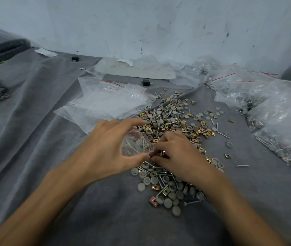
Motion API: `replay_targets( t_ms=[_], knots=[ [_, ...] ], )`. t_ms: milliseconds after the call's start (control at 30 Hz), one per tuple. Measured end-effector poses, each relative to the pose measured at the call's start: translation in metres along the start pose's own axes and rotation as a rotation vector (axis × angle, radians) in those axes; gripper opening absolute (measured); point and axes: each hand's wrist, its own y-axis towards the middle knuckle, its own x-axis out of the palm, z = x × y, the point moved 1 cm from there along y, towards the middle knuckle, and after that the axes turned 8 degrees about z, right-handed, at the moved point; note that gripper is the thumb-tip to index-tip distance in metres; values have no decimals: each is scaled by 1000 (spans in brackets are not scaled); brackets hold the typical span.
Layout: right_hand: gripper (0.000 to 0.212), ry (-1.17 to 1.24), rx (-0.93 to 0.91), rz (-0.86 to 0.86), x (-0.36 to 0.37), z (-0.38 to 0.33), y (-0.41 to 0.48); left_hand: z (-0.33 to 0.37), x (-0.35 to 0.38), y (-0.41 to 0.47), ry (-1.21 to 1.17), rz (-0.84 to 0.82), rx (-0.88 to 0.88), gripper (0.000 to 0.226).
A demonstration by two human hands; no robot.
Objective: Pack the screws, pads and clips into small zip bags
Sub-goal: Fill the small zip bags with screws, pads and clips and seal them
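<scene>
L hand curled round zip bag; R hand pinches parts at pile's left edge; bare cloth left.

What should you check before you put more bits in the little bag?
1. The left hand holds the little bag: ok.
2. Its mouth faces the right hand: ok.
3. Room left inside it: ok.
4. A piece pinched in the right hand: cannot tell.
5. The pile of parts lies right beside both hands: ok.
6. Spare empty bags wait behind: ok.
</scene>
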Motion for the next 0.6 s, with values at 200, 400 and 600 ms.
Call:
replay_targets(
  t_ms=[200,400,600],
  knots=[
    [22,-59,-15,42,3,-5,0,-1,0,-2,-1,-12,-6,76],
    [6,486,127,353,-23,-1,0,-4,3,-2,-12,-22,-29,76],
    [18,848,42,166,-30,-18,-1,-5,6,1,-10,1,-1,75]
  ],
)
